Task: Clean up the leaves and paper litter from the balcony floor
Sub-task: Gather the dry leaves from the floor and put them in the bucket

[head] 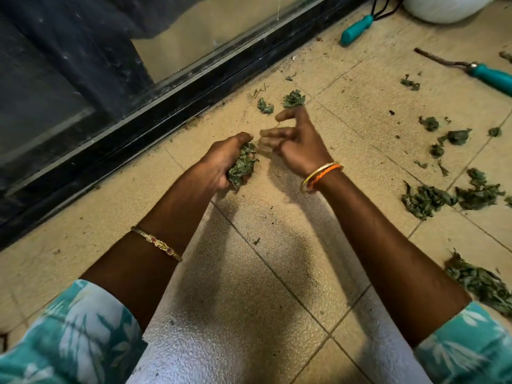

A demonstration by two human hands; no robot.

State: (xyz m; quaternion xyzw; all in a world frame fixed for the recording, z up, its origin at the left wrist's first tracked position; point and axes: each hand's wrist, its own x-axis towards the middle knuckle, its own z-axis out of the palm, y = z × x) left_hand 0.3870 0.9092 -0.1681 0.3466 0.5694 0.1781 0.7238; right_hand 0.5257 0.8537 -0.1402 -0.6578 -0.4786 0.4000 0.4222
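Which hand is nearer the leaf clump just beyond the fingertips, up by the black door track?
Right. The right hand reaches toward the green leaf clump, its index fingertip almost touching. The left hand sits farther back, gripping a bunch of gathered leaves.

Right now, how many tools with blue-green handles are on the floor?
2. One tool lies at the top, near the white pot. The other tool lies at the right edge, partly cut off. More could be outside the picture.

Beige textured floor tiles [277,273] with thin grout lines cover the near and right area. A dark door track [155,126] runs diagonally from near left to far right, with dusty glass [69,65] behind it. Soft shadows darken the tiles in the middle.
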